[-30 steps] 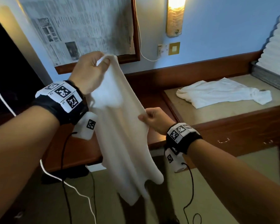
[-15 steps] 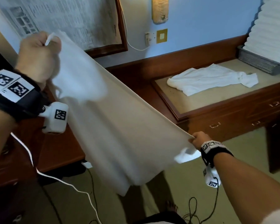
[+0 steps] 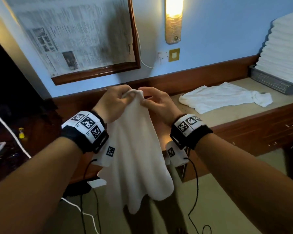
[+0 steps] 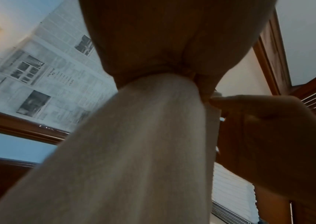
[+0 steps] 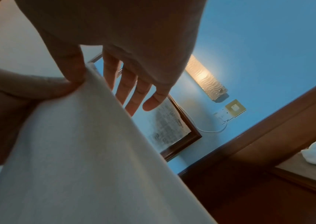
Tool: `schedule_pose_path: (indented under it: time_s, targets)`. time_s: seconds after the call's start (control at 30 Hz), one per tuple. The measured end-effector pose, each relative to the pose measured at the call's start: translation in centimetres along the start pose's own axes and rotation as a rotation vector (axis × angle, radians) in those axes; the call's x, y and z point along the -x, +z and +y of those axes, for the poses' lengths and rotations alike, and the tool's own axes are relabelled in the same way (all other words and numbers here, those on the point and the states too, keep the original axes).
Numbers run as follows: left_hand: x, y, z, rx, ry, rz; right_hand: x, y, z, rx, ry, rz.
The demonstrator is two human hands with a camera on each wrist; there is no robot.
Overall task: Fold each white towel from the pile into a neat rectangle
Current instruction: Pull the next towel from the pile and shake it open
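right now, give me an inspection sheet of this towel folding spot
surface: tan-topped wooden dresser, bare patches showing
job's things: white towel hangs in the air from both hands; crumpled towel on the dresser; folded towel stack in a grey basket
clutter: nothing seen on the dresser
grippers: left hand grips the hanging towel's top; right hand pinches it beside
cables: black wrist leads, white cable at left
surroundings: framed newspaper, lit wall lamp

Folded stack (image 3: 284, 48) cut off at right edge, framed newsprint (image 3: 78, 36) blurred — perhaps unreadable.
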State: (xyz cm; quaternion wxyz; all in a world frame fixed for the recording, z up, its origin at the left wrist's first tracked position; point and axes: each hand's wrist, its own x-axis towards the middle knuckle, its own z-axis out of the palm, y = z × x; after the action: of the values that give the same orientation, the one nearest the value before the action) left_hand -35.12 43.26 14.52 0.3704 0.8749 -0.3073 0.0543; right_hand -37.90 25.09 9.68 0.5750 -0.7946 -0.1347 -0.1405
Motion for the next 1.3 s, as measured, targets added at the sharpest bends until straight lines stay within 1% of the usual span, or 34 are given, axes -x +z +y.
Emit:
schedule_pose_path:
  time_s: [0.07, 0.2, 0.3, 0.37, 0.47, 0.57, 0.7, 0.73, 0.8, 0.9, 0.93, 0.97, 1.0, 1.03, 1.13, 1.17, 1.2, 1.23, 1.3]
  targets:
    - [0.5, -0.2, -0.3, 0.034, 0.011, -0.013, -0.7, 0.9, -1.9, -0.018, -0.064, -0.005]
    - [1.7, -1.4, -1.2, 0.067, 0.000, 0.036, -1.2, 2.4, -2.3, 0.059, -0.090, 0.031]
    - [2.5, -2.0, -1.6, 0.135, -0.020, 0.102, -2.4, 3.5, -3.0, 0.153, -0.120, 0.115]
    - [3.3, -2.1, -2.1, 0.206, -0.039, 0.167, -3.2, 4.0, -4.1, 0.200, -0.184, 0.171]
    - [5.1, -0.9, -3.1, 0.349, -0.088, 0.209, -4.2, 3.9, -5.9, 0.180, -0.243, 0.285]
    - [6.8, 1.8, -5.3, 0.402, -0.177, 0.199, -5.0, 2.8, -6.8, 0.191, -0.247, 0.355]
    - [8.1, 6.3, -8.3, 0.264, -0.290, 0.042, -5.8, 0.3, -7.4, 0.262, -0.247, 0.398]
    - [8.4, 7.0, -8.6, 0.245, -0.309, 0.022, -5.9, -0.5, -7.4, 0.295, -0.238, 0.410]
    - [8.6, 7.8, -9.1, 0.250, -0.312, 0.054, -6.0, -2.3, -7.0, 0.321, -0.222, 0.438]
    - [7.5, 7.8, -9.0, 0.319, -0.261, 0.188, -5.6, -5.1, -5.8, 0.357, -0.196, 0.486]
    - [6.8, 7.5, -8.7, 0.336, -0.252, 0.220, -5.4, -6.0, -5.4, 0.373, -0.183, 0.482]
    - [6.0, 7.2, -8.2, 0.347, -0.242, 0.248, -5.2, -6.8, -5.2, 0.394, -0.167, 0.458]
    - [5.0, 6.9, -7.6, 0.342, -0.237, 0.268, -5.0, -7.5, -5.1, 0.419, -0.150, 0.399]
    - [4.0, 6.6, -6.9, 0.320, -0.232, 0.276, -4.7, -8.0, -5.2, 0.456, -0.126, 0.294]
    - [0.7, 5.9, -4.6, 0.215, -0.204, 0.215, -3.5, -7.2, -4.2, 0.644, -0.065, -0.212]
    - [-0.3, 5.8, -3.5, 0.181, -0.168, 0.180, -3.0, -6.3, -3.4, 0.705, -0.073, -0.344]
    - [-1.0, 5.7, -2.4, 0.154, -0.122, 0.145, -2.5, -5.5, -2.5, 0.729, -0.101, -0.421]
    - [-1.6, 5.8, -1.6, 0.132, -0.080, 0.115, -2.2, -5.0, -1.5, 0.723, -0.133, -0.444]
    - [-2.1, 6.1, -0.4, 0.102, -0.035, 0.110, -2.2, -4.7, -0.3, 0.693, -0.191, -0.397]
